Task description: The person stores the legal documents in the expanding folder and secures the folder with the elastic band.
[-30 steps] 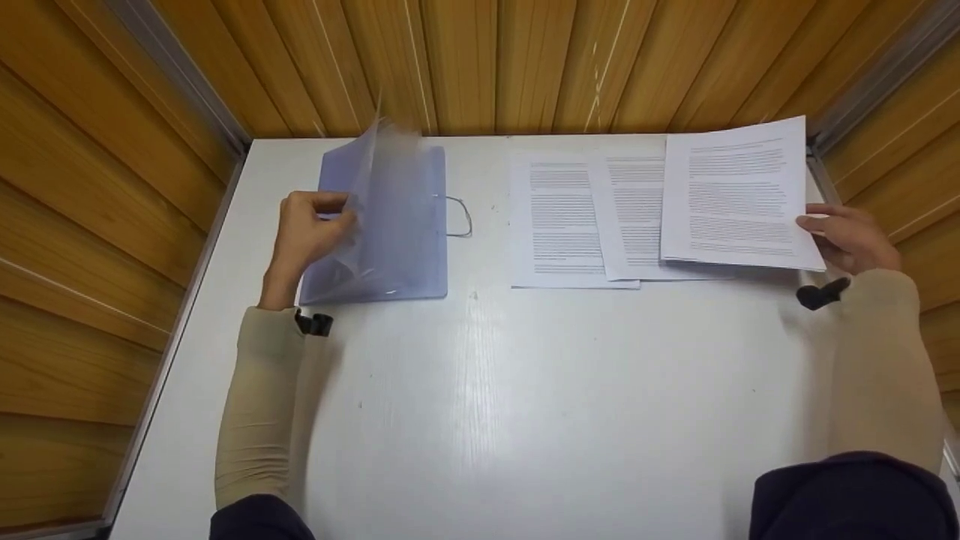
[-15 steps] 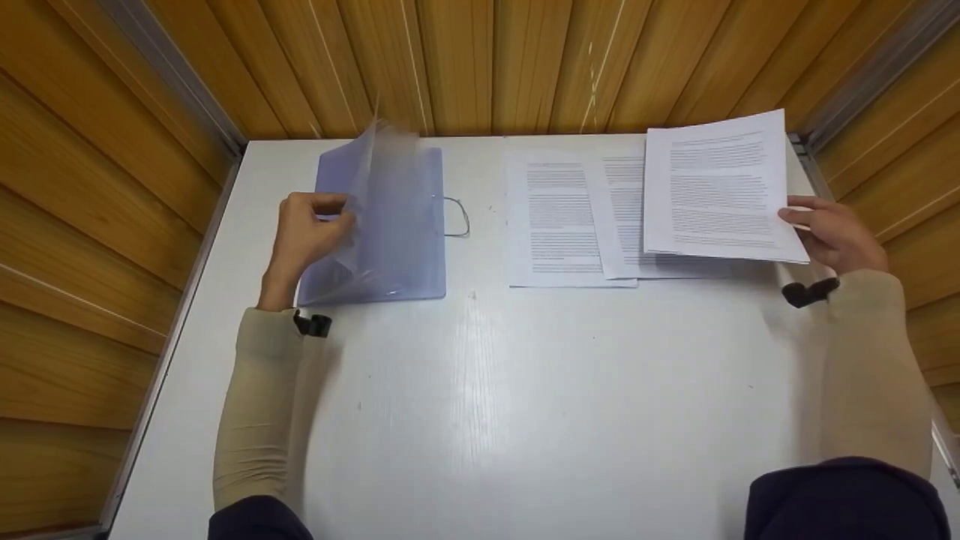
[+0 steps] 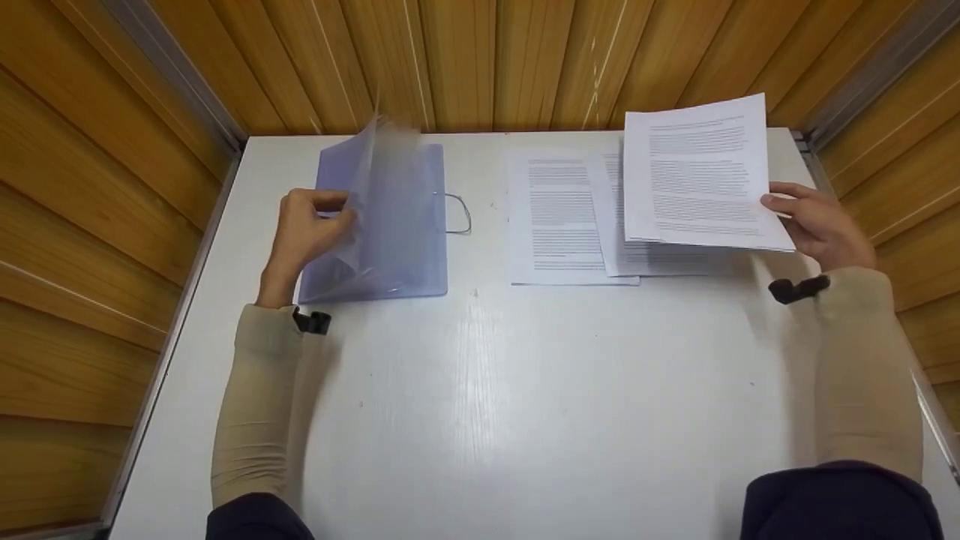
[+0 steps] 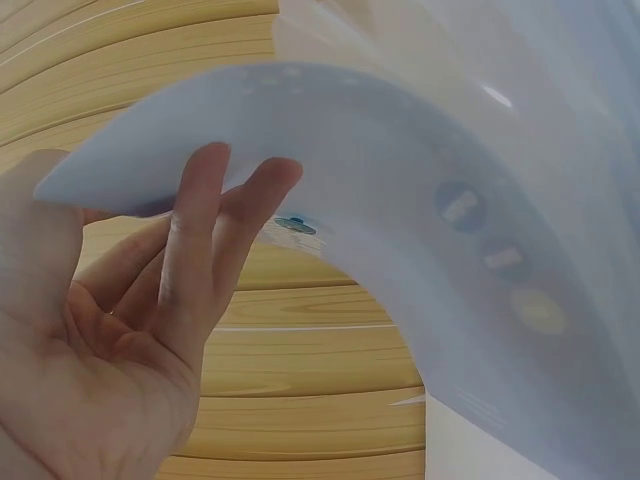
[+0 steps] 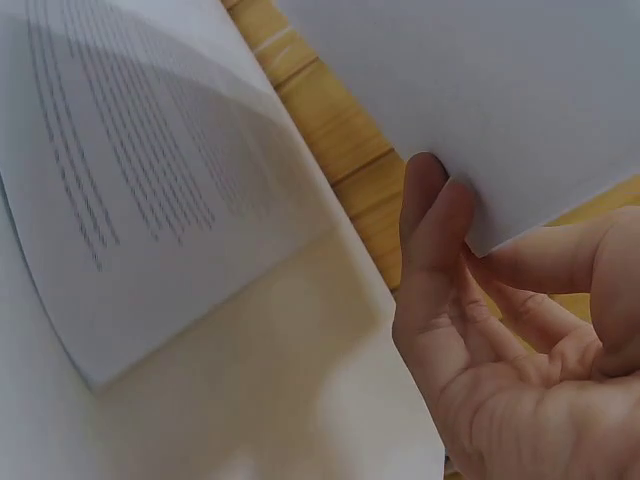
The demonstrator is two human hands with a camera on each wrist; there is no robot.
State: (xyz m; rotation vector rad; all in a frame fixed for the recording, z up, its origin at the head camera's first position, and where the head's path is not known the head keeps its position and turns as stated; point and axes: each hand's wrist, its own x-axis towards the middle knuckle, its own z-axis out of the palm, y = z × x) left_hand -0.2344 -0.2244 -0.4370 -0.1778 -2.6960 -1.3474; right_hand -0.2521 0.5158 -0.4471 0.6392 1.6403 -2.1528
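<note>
At the left of the head view lies a translucent bluish folder (image 3: 416,255), its cover and clear sleeves standing up. My left hand (image 3: 306,229) pinches the raised cover by its edge; the left wrist view shows that cover (image 4: 340,140) bending over the fingers. Over on the right, my right hand (image 3: 817,225) pinches a thin stack of printed sheets (image 3: 697,176) by the lower right corner. In the right wrist view the thumb and fingers grip the corner of this paper (image 5: 490,110). The held stack is lifted and partly hides papers below.
Two overlapping printed stacks, a left one (image 3: 566,217) and a right one (image 3: 660,262), lie flat on the white table (image 3: 480,397). A thin elastic loop (image 3: 466,214) sticks out from the folder's right side. Wooden panel walls (image 3: 525,60) enclose the table at the back and sides.
My right hand has moved left and slightly up with the held sheets, which now cover more of the stack beneath. The left hand stays at the folder cover.
</note>
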